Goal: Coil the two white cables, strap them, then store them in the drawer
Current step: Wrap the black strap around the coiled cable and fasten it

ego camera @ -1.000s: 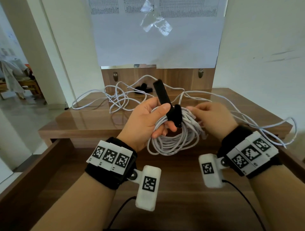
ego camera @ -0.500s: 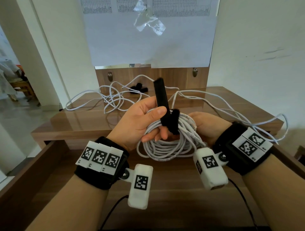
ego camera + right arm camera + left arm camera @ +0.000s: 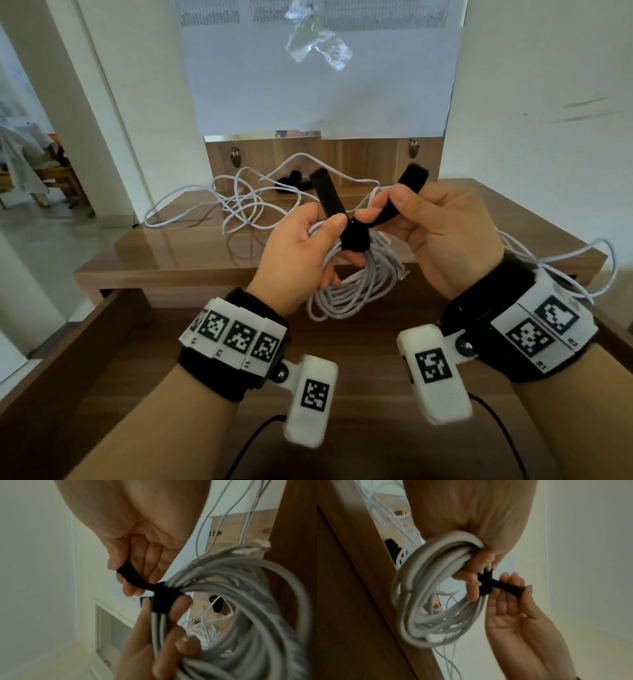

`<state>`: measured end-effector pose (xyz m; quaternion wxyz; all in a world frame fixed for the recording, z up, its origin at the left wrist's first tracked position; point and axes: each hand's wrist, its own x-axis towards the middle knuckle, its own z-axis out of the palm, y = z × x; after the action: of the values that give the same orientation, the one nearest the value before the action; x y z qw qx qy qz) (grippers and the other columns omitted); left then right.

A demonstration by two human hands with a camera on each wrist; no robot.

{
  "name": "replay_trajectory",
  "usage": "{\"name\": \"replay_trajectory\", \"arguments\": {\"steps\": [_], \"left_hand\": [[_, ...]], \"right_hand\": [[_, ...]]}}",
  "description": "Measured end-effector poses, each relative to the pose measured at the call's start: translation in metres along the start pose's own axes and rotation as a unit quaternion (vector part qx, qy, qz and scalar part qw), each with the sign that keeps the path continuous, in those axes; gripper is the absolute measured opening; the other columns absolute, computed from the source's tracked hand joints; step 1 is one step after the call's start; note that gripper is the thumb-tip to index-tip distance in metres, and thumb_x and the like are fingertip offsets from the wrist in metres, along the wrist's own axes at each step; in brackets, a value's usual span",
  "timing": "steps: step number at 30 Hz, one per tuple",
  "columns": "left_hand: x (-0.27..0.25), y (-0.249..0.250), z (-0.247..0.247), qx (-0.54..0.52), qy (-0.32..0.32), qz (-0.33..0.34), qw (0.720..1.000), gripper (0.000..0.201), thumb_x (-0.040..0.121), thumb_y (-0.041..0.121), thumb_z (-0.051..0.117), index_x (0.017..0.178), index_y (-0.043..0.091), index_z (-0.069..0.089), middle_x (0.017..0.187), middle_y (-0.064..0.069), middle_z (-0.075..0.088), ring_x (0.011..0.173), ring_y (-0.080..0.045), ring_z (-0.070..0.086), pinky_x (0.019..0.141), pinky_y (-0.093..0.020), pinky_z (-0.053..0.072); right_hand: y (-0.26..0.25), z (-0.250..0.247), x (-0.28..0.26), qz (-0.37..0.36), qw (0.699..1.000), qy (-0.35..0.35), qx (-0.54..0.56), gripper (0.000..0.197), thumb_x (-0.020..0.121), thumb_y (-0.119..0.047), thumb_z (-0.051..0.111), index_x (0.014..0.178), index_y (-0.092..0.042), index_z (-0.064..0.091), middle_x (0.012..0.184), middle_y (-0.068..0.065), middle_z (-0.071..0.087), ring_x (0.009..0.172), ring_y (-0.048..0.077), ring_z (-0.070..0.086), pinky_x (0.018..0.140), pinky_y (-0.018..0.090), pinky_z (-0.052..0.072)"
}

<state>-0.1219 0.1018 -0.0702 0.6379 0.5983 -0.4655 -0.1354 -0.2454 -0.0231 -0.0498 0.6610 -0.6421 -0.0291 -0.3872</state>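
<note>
We find the left hand (image 3: 301, 253) gripping the coiled white cable (image 3: 356, 287) above the open drawer (image 3: 113, 346), thumb clamping one strap end. The right hand (image 3: 442, 236) pinches the black hook-and-loop strap (image 3: 356, 236)'s free end. In our judgement, slack here would loosen the coil.

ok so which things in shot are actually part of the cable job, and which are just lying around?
Part of the job:
- coiled white cable, gripped by left hand
- black fabric strap wrapped round the coil, one end pinched by right hand
- loose white cable on the wooden tabletop
- second black strap on the tabletop
- open wooden drawer

Lying about:
- white paper sheet on the wall
</note>
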Motion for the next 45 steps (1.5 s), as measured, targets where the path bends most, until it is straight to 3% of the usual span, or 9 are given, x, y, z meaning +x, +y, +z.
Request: {"name": "replay_trajectory", "arguments": {"steps": [3,7,12,19,28,31,34,41,45], "left_hand": [[0.001,-0.001,0.002,-0.049,0.045,0.013,0.998,0.028,0.104,0.023,0.042,0.116,0.001,0.055,0.083,-0.028,0.069,0.036,-0.019,0.047,0.042,-0.026,0.047],[0.002,-0.001,0.001,-0.139,0.044,-0.003,0.989,0.025,0.105,0.022,0.041,0.105,0.003,0.057,0.061,-0.001,0.063,0.034,-0.009,0.042,0.044,-0.025,0.049],[0.003,-0.003,0.0,-0.242,0.059,-0.038,0.968,0.039,0.105,0.027,0.04,0.119,-0.008,0.05,0.054,-0.002,0.05,0.039,-0.011,0.04,0.047,-0.026,0.046],[0.007,-0.007,-0.008,-0.342,0.063,-0.108,0.932,0.038,0.103,0.032,0.044,0.115,-0.002,0.058,0.055,-0.008,0.05,0.058,-0.023,0.045,0.067,-0.038,0.045],[0.013,-0.005,-0.025,-0.24,0.09,-0.107,0.961,0.033,0.102,0.033,0.046,0.093,0.004,0.059,0.05,-0.007,0.048,0.038,-0.014,0.04,0.05,-0.031,0.042],[0.011,-0.004,-0.021,-0.283,0.057,-0.157,0.944,0.048,0.101,0.036,0.047,0.118,-0.008,0.053,0.064,-0.016,0.061,0.051,-0.019,0.044,0.074,-0.048,0.051],[0.007,-0.005,-0.014,-0.34,0.013,-0.235,0.911,0.062,0.101,0.041,0.043,0.132,-0.013,0.045,0.053,-0.009,0.062,0.065,-0.023,0.036,0.113,-0.052,0.029],[0.009,0.002,-0.019,-0.358,0.016,-0.288,0.888,0.041,0.101,0.038,0.046,0.107,0.0,0.06,0.068,-0.012,0.065,0.038,-0.008,0.056,0.05,-0.018,0.054],[0.008,0.002,-0.017,-0.298,0.031,-0.238,0.924,0.033,0.104,0.032,0.045,0.111,0.002,0.056,0.065,-0.009,0.063,0.043,-0.011,0.058,0.045,-0.022,0.052]], "right_hand": [[0.004,0.007,-0.004,-0.042,0.996,-0.059,-0.053,0.023,0.086,-0.019,0.056,0.095,-0.002,0.07,0.1,0.015,0.072,0.1,0.03,0.068,0.084,0.043,0.056],[0.01,0.012,-0.003,-0.072,0.99,-0.086,-0.083,0.02,0.079,-0.013,0.067,0.098,-0.007,0.07,0.107,0.008,0.071,0.112,0.018,0.063,0.09,0.034,0.054],[0.017,0.017,-0.008,-0.189,0.911,-0.034,-0.365,0.012,0.075,-0.027,0.072,0.087,-0.029,0.073,0.105,-0.016,0.062,0.11,0.011,0.048,0.092,0.01,0.034],[0.014,0.027,-0.014,-0.121,0.942,-0.138,-0.282,0.023,0.082,-0.001,0.069,0.092,-0.021,0.075,0.1,-0.012,0.071,0.103,0.001,0.063,0.093,0.016,0.046],[0.022,0.016,-0.012,-0.112,0.924,-0.118,-0.347,0.014,0.081,-0.01,0.072,0.09,-0.02,0.076,0.095,-0.01,0.073,0.095,0.001,0.066,0.085,0.022,0.053],[0.022,0.02,-0.012,-0.093,0.878,-0.18,-0.434,0.009,0.079,-0.015,0.074,0.084,-0.022,0.077,0.085,-0.013,0.072,0.089,-0.001,0.065,0.086,0.015,0.048],[0.02,0.021,-0.01,-0.119,0.825,-0.24,-0.498,0.005,0.08,-0.017,0.074,0.083,-0.018,0.078,0.081,-0.009,0.071,0.085,0.004,0.064,0.089,0.004,0.036],[0.014,0.023,-0.01,-0.12,0.785,-0.289,-0.534,0.007,0.083,-0.015,0.069,0.082,-0.016,0.076,0.083,-0.008,0.064,0.085,0.003,0.052,0.089,0.008,0.037],[0.013,0.022,-0.012,-0.089,0.776,-0.288,-0.553,0.021,0.086,-0.032,0.06,0.079,-0.019,0.074,0.074,-0.009,0.063,0.069,0.006,0.055,0.07,0.022,0.046]]}}
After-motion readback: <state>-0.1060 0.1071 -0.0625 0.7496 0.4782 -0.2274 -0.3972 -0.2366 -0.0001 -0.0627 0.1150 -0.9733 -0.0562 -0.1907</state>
